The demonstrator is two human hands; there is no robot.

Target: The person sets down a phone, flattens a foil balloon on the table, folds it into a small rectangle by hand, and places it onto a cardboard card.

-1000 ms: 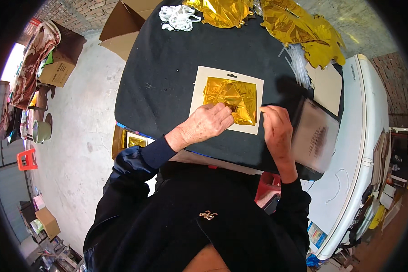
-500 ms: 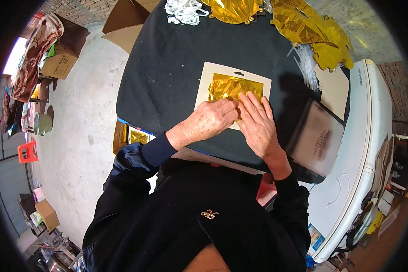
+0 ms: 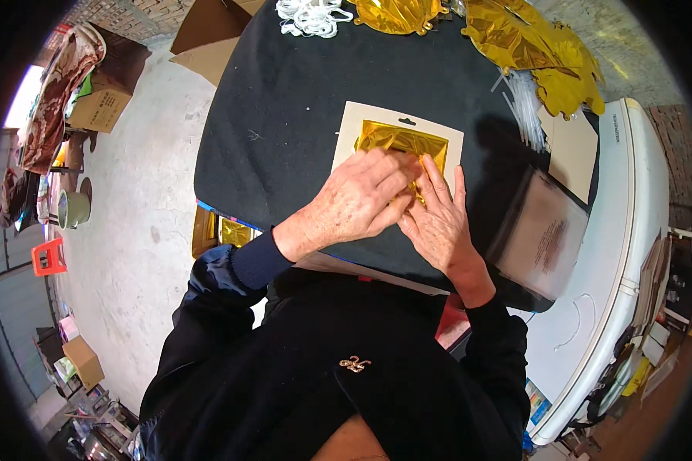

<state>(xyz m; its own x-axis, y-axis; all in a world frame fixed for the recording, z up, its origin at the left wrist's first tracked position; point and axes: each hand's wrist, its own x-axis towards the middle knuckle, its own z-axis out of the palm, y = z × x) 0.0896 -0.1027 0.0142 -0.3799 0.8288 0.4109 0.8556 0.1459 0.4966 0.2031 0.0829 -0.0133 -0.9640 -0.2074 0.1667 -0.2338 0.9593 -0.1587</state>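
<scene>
A folded gold foil balloon (image 3: 396,137) lies on a cream card (image 3: 347,132) with a hanging slot at its top. My left hand (image 3: 361,192) is closed over the balloon's lower left part, its fingers curled and pinching the foil; the fingertips are partly hidden. Against the right side of the foil rests my right hand (image 3: 444,223), fingers stretched out and its fingertips close to the left hand's. Both hands cover the card's lower half.
The card is on a black-covered table (image 3: 277,154). White ribbon (image 3: 312,17), gold foil balloons (image 3: 507,38) and clear straws (image 3: 524,111) lie along its far side. Clear plastic bags (image 3: 542,238) and cream cards (image 3: 573,154) are at right, beside a white appliance (image 3: 630,192). An open carton (image 3: 207,38) stands far left.
My left hand has moved slightly up and right over the foil, covering more of it. The right hand's fingers have drawn apart a little and stay on the foil.
</scene>
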